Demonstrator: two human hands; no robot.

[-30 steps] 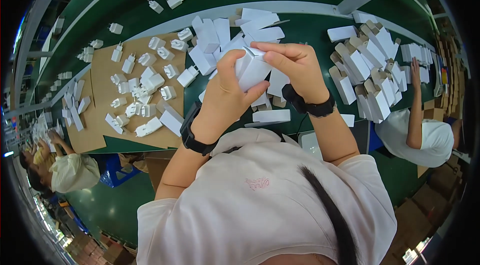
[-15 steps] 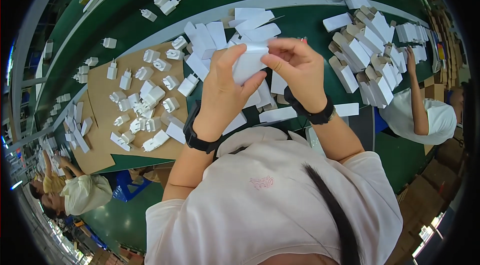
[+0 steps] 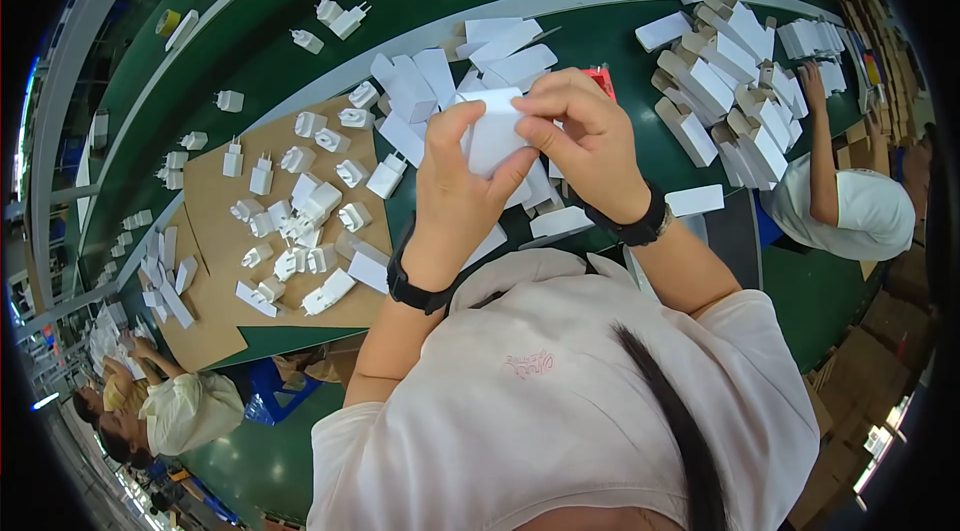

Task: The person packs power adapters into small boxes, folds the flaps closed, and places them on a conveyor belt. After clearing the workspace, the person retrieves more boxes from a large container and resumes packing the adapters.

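Observation:
A small white box (image 3: 490,143) is held up between my two hands, in front of my chest and over the bench. My left hand (image 3: 450,171) grips it from the left, thumb along the lower edge and fingers behind. At the upper right corner, the thumb and index finger of my right hand (image 3: 592,136) pinch the box's edge. Its far side is hidden by my fingers. Behind it lies a loose heap of flat white cartons (image 3: 408,86). Left of my left hand, many white plug chargers (image 3: 318,201) are scattered on a brown cardboard sheet (image 3: 210,266).
Stacked white cartons with open ends (image 3: 735,81) lie on the right, near a co-worker's arm (image 3: 820,151). A red object (image 3: 601,81) sits behind my right hand. Across the far side runs a green belt (image 3: 400,6) carrying chargers and white boxes. Other people sit at the left.
My right thumb and fingers have closed in on the box's top corner, and the box has tilted slightly. The whole view has shifted a little; more of the red object shows.

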